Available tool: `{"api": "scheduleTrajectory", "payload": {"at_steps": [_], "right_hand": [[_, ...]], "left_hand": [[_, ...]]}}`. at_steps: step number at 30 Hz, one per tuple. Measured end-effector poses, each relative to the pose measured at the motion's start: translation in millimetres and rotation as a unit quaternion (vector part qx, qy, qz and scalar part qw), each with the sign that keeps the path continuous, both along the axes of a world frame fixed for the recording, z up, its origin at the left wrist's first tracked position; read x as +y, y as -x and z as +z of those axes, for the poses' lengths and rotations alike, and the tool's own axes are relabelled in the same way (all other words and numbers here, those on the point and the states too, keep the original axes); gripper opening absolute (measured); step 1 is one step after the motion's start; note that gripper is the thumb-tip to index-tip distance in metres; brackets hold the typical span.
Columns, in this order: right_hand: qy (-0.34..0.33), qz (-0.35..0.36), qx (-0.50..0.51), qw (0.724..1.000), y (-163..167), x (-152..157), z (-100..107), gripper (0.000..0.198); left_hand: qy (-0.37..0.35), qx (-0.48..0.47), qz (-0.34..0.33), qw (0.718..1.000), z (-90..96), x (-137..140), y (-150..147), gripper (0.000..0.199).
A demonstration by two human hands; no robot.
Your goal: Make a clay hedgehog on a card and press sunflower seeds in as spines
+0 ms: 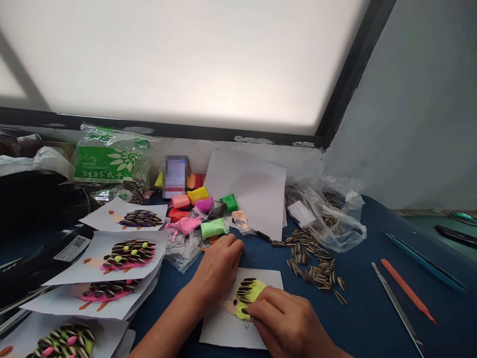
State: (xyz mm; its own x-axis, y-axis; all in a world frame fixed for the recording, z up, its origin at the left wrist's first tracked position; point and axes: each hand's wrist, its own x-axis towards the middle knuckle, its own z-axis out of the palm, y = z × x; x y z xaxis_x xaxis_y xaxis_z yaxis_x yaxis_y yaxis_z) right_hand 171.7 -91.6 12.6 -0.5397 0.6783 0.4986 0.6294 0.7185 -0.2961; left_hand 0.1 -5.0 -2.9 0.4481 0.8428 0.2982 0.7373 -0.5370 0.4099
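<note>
On a white paper card [218, 330] lies a hedgehog shape of yellow-green clay [257, 287], with a peach face and a dark eye. Striped sunflower seeds [246, 291] stick in its upper left part. My right hand [288, 318] is closed in a pinch at the clay, its fingertips on a sunflower seed [245, 311] at the lower left of the body. My left hand [219, 266] rests by the card's top left corner, fingers curled together; what they hold, if anything, is hidden. A loose pile of sunflower seeds [316, 268] lies right of the card.
Finished-looking hedgehog cards [128, 256] are stacked at left. Behind are colored clay packets [214, 227], white paper sheets [246, 184], a green seed bag [108, 161] and a clear plastic bag [346, 228]. An orange tool [406, 288], a metal knife [397, 308] and blue tweezers [425, 263] lie right.
</note>
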Motion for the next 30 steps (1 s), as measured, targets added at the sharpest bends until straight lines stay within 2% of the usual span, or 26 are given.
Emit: {"api": "scheduleTrajectory", "payload": {"at_steps": [4, 16, 30], "right_hand": [[-0.043, -0.008, -0.009, 0.999, 1.6, 0.5, -1.6, 0.022], [-0.037, -0.007, -0.036, 0.999, 4.0, 5.5, -1.2, 0.024], [-0.079, -0.006, -0.068, 0.995, 7.5, 4.0, -4.3, 0.024]], "left_hand": [[0.0, -0.002, -0.001, 1.0, 0.7, -0.3, -0.2, 0.026], [0.004, 0.002, -0.002, 1.0, 1.9, -0.2, -0.5, 0.024], [0.004, 0.017, -0.002, 1.0, 3.6, -0.4, -0.9, 0.025]]}}
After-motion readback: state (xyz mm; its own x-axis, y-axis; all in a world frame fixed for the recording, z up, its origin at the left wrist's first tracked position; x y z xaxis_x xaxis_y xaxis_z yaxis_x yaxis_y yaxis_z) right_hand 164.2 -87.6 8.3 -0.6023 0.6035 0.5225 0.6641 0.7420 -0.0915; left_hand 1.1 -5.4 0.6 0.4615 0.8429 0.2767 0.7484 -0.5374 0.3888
